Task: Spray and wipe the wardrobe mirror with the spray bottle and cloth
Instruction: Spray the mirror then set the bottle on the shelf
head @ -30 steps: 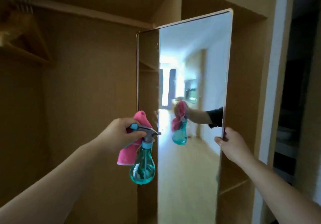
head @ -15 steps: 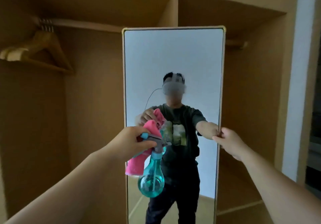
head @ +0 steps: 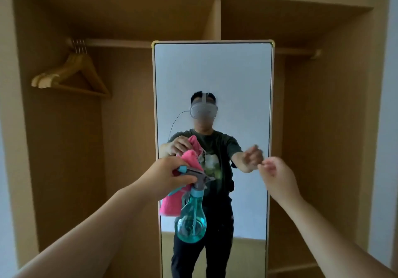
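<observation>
Wooden hangers hang left of mirror.

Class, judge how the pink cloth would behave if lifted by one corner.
The pink cloth would probably hang floppy: it droops in folds below the left hand. It is likely light, as it is held together with the spray bottle.
</observation>
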`<state>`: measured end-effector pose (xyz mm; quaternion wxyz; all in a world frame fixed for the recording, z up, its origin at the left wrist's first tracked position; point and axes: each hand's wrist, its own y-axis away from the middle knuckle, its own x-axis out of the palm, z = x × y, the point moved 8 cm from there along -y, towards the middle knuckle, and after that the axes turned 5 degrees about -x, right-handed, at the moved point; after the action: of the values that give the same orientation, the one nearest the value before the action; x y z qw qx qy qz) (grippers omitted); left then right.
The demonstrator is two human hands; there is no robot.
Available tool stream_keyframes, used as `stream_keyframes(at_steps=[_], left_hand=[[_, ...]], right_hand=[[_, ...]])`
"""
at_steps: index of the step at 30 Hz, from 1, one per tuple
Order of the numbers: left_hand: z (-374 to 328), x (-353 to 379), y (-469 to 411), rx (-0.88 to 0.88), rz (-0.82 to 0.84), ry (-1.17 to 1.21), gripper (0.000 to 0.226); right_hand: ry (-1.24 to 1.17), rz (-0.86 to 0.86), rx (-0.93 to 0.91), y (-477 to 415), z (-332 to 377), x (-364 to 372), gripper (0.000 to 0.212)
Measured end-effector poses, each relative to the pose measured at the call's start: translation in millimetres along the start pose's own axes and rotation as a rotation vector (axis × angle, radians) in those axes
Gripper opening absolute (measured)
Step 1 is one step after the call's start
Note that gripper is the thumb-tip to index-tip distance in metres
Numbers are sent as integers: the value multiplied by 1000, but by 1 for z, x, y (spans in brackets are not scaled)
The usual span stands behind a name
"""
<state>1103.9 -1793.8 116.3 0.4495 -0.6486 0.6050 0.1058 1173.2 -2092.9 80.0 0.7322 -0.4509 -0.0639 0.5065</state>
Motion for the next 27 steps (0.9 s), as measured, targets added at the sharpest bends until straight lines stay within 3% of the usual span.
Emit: stream_keyframes(at_steps=[3, 6, 11, 18, 27], left_hand=[[-8, -3, 5, 20, 8, 78, 6], [-12, -10, 13, 38, 6, 120, 8], [-12, -26, 32, 81, 16, 191, 6], [10, -45, 44, 89, 13, 148, 6], [-3, -43, 47, 218, -10, 59, 14]], right_hand=[[-340, 344, -29, 37, 62, 38, 6], [-493, 553, 5, 69, 108, 72, 22], [-704, 488, 52, 89, 150, 94, 32], [-743, 303, 36, 102, 172, 85, 36], [-748, 231, -12, 96, 178, 61, 28]])
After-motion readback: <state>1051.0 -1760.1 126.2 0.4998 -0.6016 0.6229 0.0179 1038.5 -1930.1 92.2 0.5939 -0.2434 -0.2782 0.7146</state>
